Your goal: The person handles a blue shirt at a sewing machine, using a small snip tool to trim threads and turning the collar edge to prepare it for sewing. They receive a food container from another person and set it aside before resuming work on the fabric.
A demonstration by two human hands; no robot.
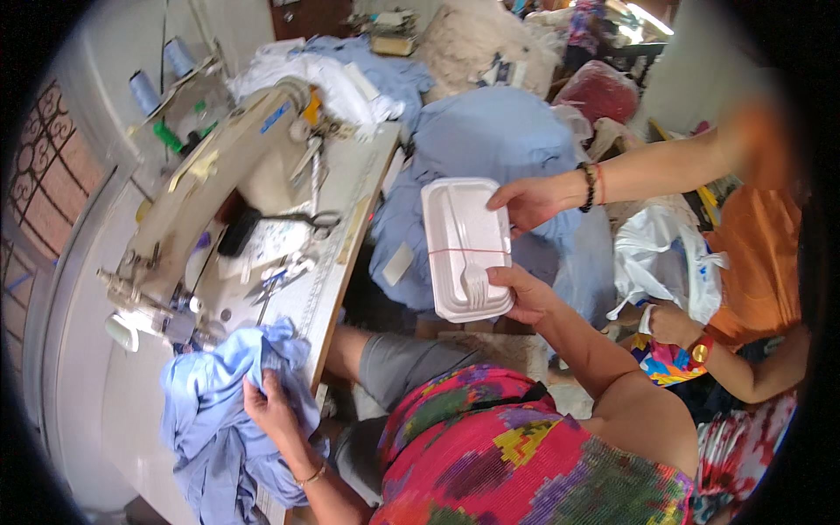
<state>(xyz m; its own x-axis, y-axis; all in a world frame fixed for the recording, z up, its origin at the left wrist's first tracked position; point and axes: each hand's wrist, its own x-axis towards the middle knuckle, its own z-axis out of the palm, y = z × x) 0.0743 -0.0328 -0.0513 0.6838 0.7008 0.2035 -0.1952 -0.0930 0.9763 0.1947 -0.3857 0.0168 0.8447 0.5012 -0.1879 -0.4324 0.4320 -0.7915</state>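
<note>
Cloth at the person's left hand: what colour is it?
The cloth is light blue, clearest in the head view.

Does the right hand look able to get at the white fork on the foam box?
Likely yes: the right hand holds the foam box, thumb beside the white fork, though a thin band crosses its handle.

One wide fisheye view looks steeply down and forward from the person's head, inside a dark round rim. It is near the left hand [273, 409] and right hand [528, 295], with the patterned top [525, 446] closest below, the surface [131, 429] at left, and cloth heaps [486, 48] farther off, upward.
</note>
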